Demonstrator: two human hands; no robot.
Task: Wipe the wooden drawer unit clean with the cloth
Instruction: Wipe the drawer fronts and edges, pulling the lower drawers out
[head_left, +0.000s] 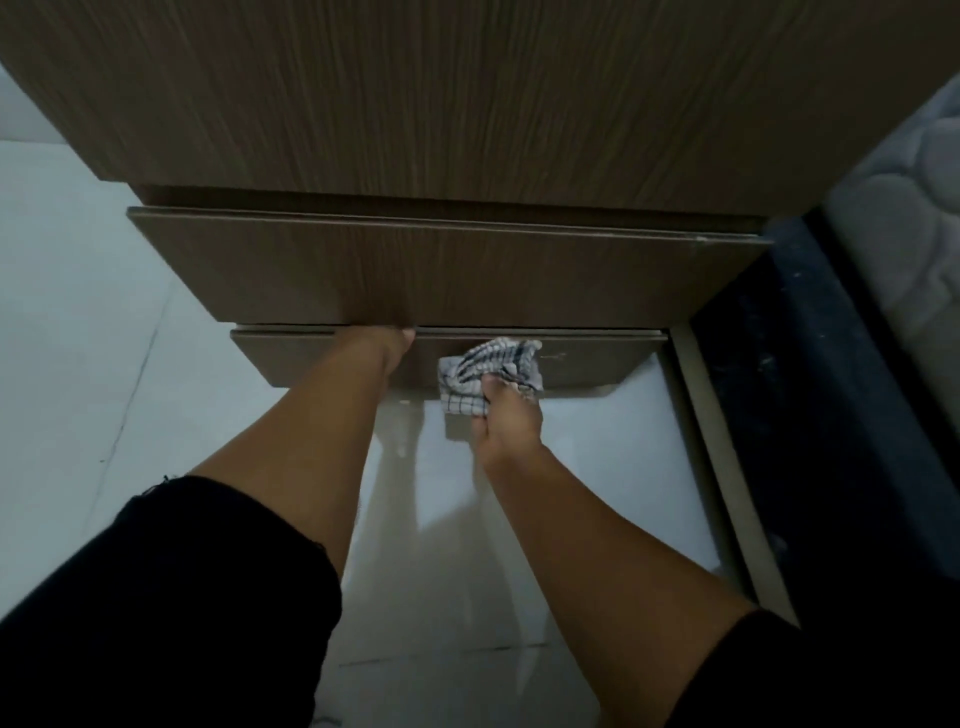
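Pale glossy floor tiles (93, 322) surround the brown wood-grain drawer unit (447, 130); right hand (506, 421) clutches a crumpled checked cloth (483, 374) against its lowest drawer front (597, 358), left hand (387, 345) hooked over that drawer's top edge, fingers hidden.

Dim, soft-focus view with wide-angle bending at edges; glossy floor (441, 519) reflects pale glare and arm shadows.

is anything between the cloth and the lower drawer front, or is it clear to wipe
Nothing visible is in the way. The right hand holds the checked cloth bunched up right at the lower drawer front. The left hand is off to the side, its fingers tucked at that drawer's top edge, clear of the cloth.
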